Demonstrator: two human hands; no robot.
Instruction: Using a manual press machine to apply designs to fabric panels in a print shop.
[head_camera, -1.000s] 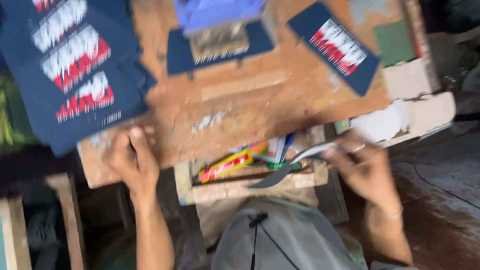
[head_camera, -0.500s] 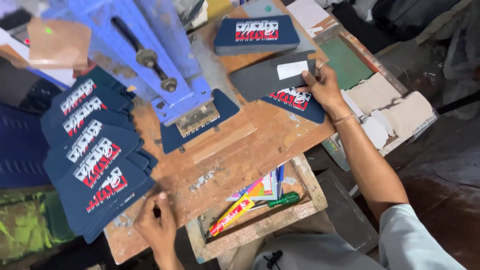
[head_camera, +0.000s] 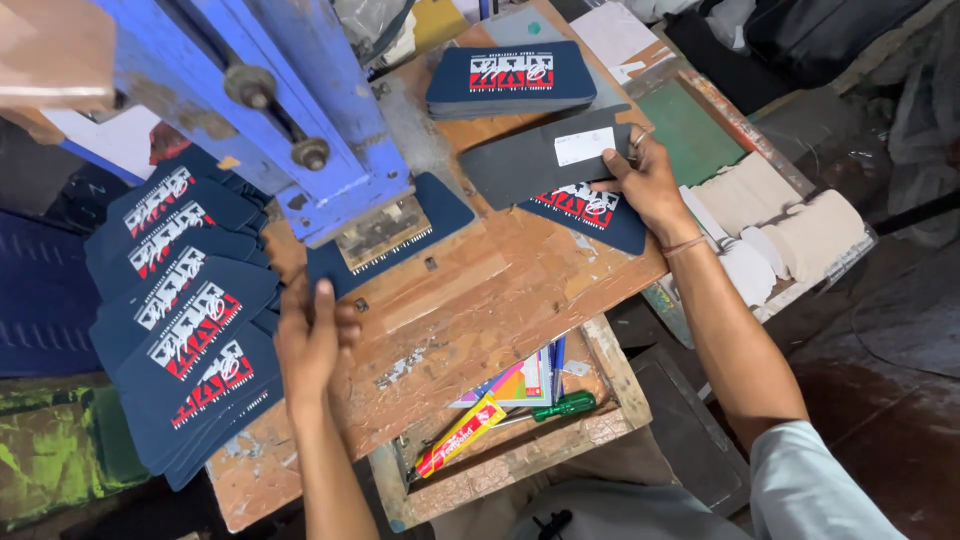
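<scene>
At the desk's (head_camera: 480, 300) far right edge, the right hand (head_camera: 645, 185) pinches a dark grey panel (head_camera: 530, 160) (small white label near the fingers), its long axis running from the hand toward the blue press (head_camera: 300, 120). The left hand (head_camera: 312, 340), fingers loosely spread and holding nothing, rests beside navy printed pieces (head_camera: 190, 350) fanned along the left edge.

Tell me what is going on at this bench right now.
A person works at a worn wooden workbench under a blue metal press. The right hand grips a dark grey fabric piece with a white label, lifted off a navy printed panel on the bench. The left hand rests open on the bench edge beside a fanned stack of navy panels printed in red and white. Another navy panel lies under the press plate.
</scene>
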